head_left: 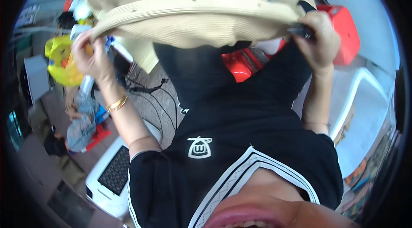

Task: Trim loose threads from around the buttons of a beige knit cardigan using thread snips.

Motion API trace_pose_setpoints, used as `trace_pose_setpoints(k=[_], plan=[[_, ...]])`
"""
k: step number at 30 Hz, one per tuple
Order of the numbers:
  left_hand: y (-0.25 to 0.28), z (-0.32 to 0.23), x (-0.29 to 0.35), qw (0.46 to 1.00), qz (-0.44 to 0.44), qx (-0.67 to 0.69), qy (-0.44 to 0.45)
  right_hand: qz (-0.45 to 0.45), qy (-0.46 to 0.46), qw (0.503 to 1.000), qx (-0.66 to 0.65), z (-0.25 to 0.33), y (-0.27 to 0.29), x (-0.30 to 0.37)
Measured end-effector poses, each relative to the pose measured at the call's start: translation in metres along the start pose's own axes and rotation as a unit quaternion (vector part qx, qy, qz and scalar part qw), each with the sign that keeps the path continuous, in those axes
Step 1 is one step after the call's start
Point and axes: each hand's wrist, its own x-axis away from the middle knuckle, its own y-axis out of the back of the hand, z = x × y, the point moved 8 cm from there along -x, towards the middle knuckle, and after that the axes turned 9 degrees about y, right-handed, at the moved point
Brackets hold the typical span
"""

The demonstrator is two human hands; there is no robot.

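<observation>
A beige ribbed knit garment (pixel 201 28) is stretched between my hands above my lap, its pale band (pixel 171 5) with several small dark marks bowing across it. My left hand (pixel 95 58) pinches the band's left end between thumb and fingers. At the opposite end, my right hand (pixel 319 39) is closed round a small black tool (pixel 301 31), whose kind I cannot make out, beside the garment's edge. The rest of the knit is bunched up beyond the band.
A yellow plastic bag (pixel 62 60) lies at the left. Black cables (pixel 150 88) run over the floor. A white-framed chair (pixel 113 180) stands at lower left, near another seated person (pixel 81 127). To the right are a red container (pixel 345 34) and a pale bin (pixel 365 112).
</observation>
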Motion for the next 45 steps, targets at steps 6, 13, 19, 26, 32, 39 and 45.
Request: trace_pose_setpoints(k=[6,13,19,26,32,39,45], plan=[[-0.008,0.016,0.024,0.998,-0.045,0.038,0.039,0.02,-0.021,1.0,-0.008,0.019,-0.027,0.027],[-0.013,0.012,0.032,0.997,-0.062,0.042,0.004,0.018,-0.068,0.997,-0.016,0.008,-0.035,0.028],[-0.01,-0.024,0.038,0.99,-0.074,0.119,-0.014,0.031,-0.209,0.95,-0.23,-0.006,-0.045,0.006],[-0.004,-0.06,0.033,0.986,-0.105,0.078,-0.101,0.092,-0.008,0.969,-0.228,0.05,-0.055,-0.106],[0.002,-0.072,0.039,0.983,-0.119,0.065,-0.126,0.134,-0.047,0.918,-0.369,0.117,-0.077,-0.185],[-0.001,-0.084,0.037,0.983,-0.088,0.018,-0.159,0.071,0.153,0.937,-0.305,0.137,-0.094,-0.191],[0.0,-0.088,0.036,0.985,-0.086,0.032,-0.149,0.133,0.106,0.962,-0.216,0.142,-0.09,-0.19]])
